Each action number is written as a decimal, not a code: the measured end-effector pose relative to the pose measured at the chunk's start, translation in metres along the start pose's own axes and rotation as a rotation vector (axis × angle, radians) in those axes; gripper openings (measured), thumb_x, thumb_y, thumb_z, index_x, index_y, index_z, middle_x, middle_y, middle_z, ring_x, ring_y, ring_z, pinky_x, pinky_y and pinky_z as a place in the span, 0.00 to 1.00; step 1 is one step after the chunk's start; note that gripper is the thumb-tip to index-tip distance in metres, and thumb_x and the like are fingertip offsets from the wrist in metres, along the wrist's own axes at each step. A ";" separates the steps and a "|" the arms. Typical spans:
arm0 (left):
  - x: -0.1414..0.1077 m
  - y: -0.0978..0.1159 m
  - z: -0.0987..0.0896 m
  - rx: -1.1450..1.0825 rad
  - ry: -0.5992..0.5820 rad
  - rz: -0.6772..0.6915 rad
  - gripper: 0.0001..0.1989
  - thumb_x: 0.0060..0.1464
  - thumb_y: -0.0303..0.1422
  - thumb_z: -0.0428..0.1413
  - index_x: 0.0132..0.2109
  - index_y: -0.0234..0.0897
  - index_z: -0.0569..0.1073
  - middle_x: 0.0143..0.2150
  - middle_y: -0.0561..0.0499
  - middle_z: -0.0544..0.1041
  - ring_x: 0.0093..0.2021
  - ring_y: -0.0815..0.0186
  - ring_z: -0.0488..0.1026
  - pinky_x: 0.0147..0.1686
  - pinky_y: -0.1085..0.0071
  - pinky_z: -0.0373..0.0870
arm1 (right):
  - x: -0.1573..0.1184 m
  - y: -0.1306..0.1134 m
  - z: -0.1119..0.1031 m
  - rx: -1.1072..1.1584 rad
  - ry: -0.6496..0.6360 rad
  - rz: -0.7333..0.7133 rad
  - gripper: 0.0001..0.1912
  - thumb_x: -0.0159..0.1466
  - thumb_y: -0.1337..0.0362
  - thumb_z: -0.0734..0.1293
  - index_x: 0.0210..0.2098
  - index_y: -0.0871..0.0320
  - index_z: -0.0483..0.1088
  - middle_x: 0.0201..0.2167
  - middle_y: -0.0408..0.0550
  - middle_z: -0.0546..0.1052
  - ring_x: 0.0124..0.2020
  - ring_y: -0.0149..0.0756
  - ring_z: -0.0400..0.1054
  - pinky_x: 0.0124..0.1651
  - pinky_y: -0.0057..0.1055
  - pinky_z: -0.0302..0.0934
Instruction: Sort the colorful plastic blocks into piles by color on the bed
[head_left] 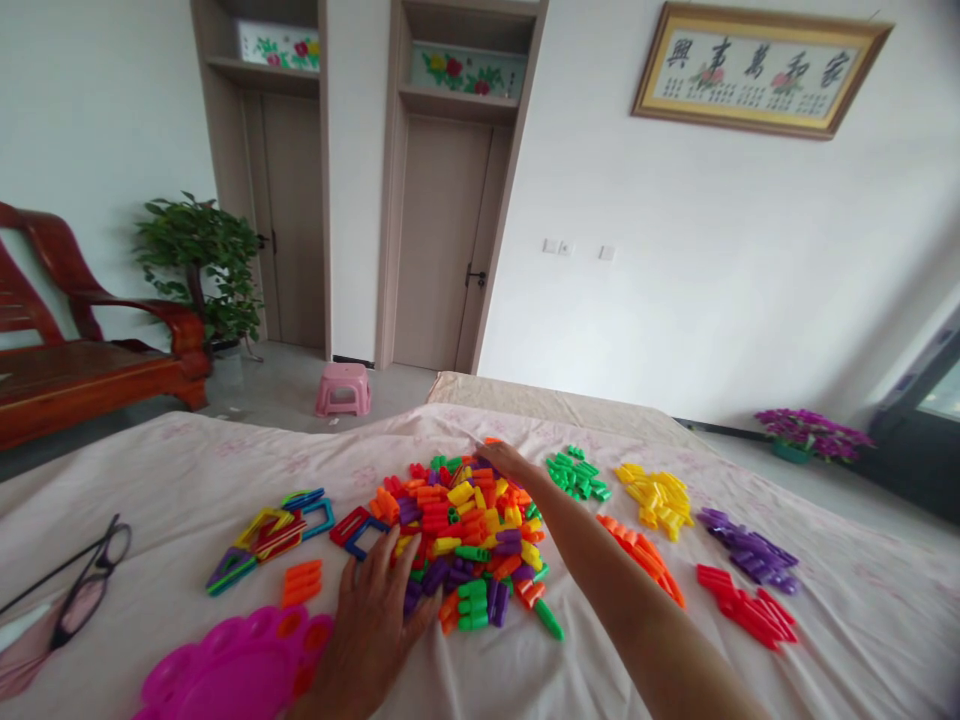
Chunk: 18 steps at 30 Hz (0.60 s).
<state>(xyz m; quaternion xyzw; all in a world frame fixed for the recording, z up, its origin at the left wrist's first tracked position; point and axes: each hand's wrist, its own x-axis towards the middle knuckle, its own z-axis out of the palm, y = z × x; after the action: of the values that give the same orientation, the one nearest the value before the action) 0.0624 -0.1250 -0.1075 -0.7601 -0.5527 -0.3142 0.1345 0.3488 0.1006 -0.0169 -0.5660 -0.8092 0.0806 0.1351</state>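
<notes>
A mixed pile of plastic building blocks [465,515], in red, orange, yellow, green and purple, lies on the cloth-covered bed or table. My left hand [379,605] is open, fingers spread, at the near left edge of this pile, with no block visibly held. At the pile's far edge, my right hand [507,461] has its fingers bent together. An orange block [492,440] shows at those fingertips, though the grip is partly hidden. To the right lie single-colour groups: green blocks [577,475], yellow blocks [658,498], orange blocks [643,558], purple blocks [750,550] and red blocks [746,605].
Left of the pile are magnetic frame tiles [277,530], loose orange blocks [302,582], a pink tray [232,670] and eyeglasses [86,585]. Beyond the cloth stand a pink stool [343,390], a wooden chair [112,370] and potted plants.
</notes>
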 end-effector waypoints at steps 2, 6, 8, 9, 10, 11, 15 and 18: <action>0.001 0.001 -0.001 0.013 0.002 0.012 0.33 0.65 0.53 0.52 0.71 0.46 0.70 0.70 0.40 0.72 0.65 0.50 0.72 0.61 0.48 0.70 | 0.008 0.003 -0.001 0.007 0.037 0.073 0.25 0.77 0.59 0.53 0.50 0.59 0.81 0.46 0.55 0.84 0.47 0.44 0.78 0.51 0.35 0.70; 0.000 0.001 -0.001 0.046 0.036 0.037 0.32 0.64 0.53 0.54 0.70 0.46 0.70 0.69 0.40 0.73 0.65 0.49 0.72 0.61 0.49 0.69 | 0.022 0.013 -0.004 -0.026 0.067 0.132 0.19 0.74 0.64 0.57 0.51 0.57 0.79 0.53 0.58 0.81 0.57 0.48 0.73 0.61 0.41 0.65; -0.001 0.000 0.001 0.059 0.047 0.047 0.33 0.63 0.54 0.55 0.70 0.47 0.71 0.70 0.40 0.73 0.65 0.49 0.72 0.61 0.49 0.69 | 0.026 0.016 -0.004 -0.034 0.045 0.101 0.16 0.71 0.68 0.61 0.51 0.55 0.79 0.59 0.57 0.79 0.63 0.48 0.69 0.67 0.46 0.59; -0.002 -0.001 0.002 0.065 0.053 0.055 0.34 0.62 0.55 0.55 0.70 0.47 0.70 0.70 0.40 0.72 0.65 0.48 0.72 0.61 0.48 0.68 | 0.026 0.018 -0.003 -0.032 0.029 0.078 0.16 0.70 0.69 0.63 0.52 0.55 0.79 0.60 0.57 0.78 0.64 0.48 0.68 0.68 0.47 0.57; -0.002 -0.001 0.004 0.068 0.059 0.066 0.35 0.62 0.56 0.55 0.70 0.47 0.70 0.70 0.39 0.73 0.65 0.47 0.72 0.60 0.48 0.68 | 0.027 0.018 -0.002 -0.025 0.011 0.053 0.16 0.69 0.69 0.64 0.52 0.55 0.79 0.61 0.57 0.78 0.64 0.48 0.68 0.69 0.48 0.57; -0.002 -0.002 0.004 0.069 0.065 0.076 0.35 0.61 0.56 0.55 0.70 0.47 0.70 0.69 0.39 0.73 0.65 0.47 0.71 0.60 0.48 0.68 | 0.026 0.018 -0.001 -0.014 -0.007 0.030 0.16 0.68 0.69 0.64 0.51 0.55 0.79 0.60 0.56 0.78 0.64 0.48 0.69 0.69 0.47 0.58; -0.002 -0.003 0.004 0.047 0.044 0.085 0.38 0.60 0.58 0.54 0.71 0.48 0.69 0.70 0.40 0.72 0.65 0.47 0.71 0.60 0.48 0.68 | 0.015 0.011 0.000 0.048 -0.048 -0.044 0.16 0.71 0.61 0.62 0.51 0.56 0.80 0.53 0.54 0.82 0.59 0.47 0.73 0.64 0.42 0.65; -0.002 -0.003 0.003 0.026 -0.018 0.052 0.37 0.61 0.59 0.53 0.72 0.49 0.68 0.71 0.40 0.71 0.66 0.48 0.71 0.62 0.47 0.67 | -0.003 0.006 -0.004 0.145 -0.023 -0.095 0.23 0.75 0.54 0.57 0.53 0.56 0.80 0.54 0.51 0.82 0.56 0.45 0.76 0.60 0.40 0.69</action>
<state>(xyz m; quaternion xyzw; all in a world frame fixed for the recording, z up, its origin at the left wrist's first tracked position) 0.0597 -0.1240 -0.1114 -0.7753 -0.5380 -0.2962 0.1476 0.3559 0.0997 -0.0151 -0.5148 -0.8287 0.1388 0.1700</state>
